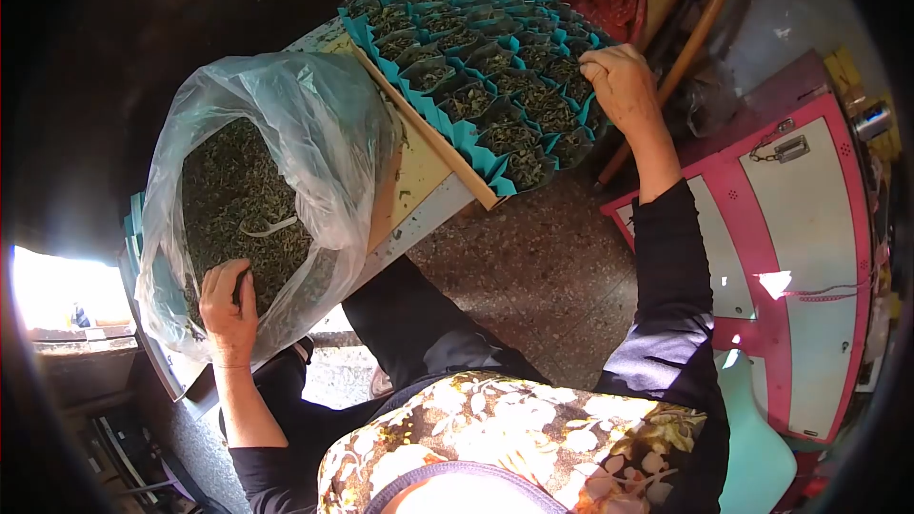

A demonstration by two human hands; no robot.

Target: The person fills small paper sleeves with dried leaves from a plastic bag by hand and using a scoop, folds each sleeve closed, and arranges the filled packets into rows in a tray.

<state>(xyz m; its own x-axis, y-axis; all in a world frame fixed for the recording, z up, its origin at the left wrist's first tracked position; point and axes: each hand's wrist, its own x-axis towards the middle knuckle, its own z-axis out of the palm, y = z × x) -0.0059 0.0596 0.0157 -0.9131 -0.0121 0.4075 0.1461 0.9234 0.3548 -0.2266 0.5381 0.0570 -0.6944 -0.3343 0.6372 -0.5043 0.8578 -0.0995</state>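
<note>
Fingers [217,278] of the left hand [228,324] curl towards the thumb over the loose dried leaves [233,181]; whether a pinch is caught between them, I cannot tell. These leaves look light, dry and crumbly, best gathered lightly from the top of the heap. Around them, the clear plastic bag [328,105] stands open on the worktop [443,202], thin, limp and probably slippery; its gathered rim offers the surest hold. A pale curved utensil [274,227] lies on the leaves. Further right, leaf-filled pouches [509,138] crowd between teal dividers [424,107], likely soft and easily tipped, so better taken by their upper edges. At their far-right side, the right hand [624,86] has its fingertips close together; their grip is unclear.
</note>
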